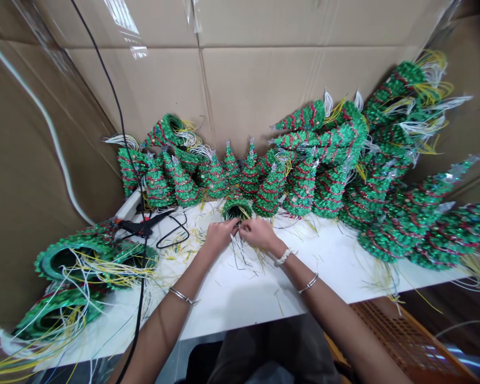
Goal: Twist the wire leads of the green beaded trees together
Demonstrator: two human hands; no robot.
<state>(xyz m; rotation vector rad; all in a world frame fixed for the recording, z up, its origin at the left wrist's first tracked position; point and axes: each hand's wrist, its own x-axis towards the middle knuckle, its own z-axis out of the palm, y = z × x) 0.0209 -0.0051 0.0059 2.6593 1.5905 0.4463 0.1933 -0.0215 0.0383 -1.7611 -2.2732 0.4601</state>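
Observation:
A small green tinsel tree (237,206) lies on the white table with its hollow base facing me. Just in front of that opening, my left hand (220,234) and my right hand (258,233) nearly meet, fingers pinched together on thin wires (240,250) that come out of the base. White, yellow and dark wire ends hang below the fingertips. Which wires each hand holds is too small to tell.
Many green trees with red garland (267,194) stand or lie along the cardboard wall (256,90). Hollow trees (64,258) with long wires lie at left, near a black-handled tool (142,226) and hanging cable. Wire scraps litter the table (248,298). An orange basket (400,336) sits below right.

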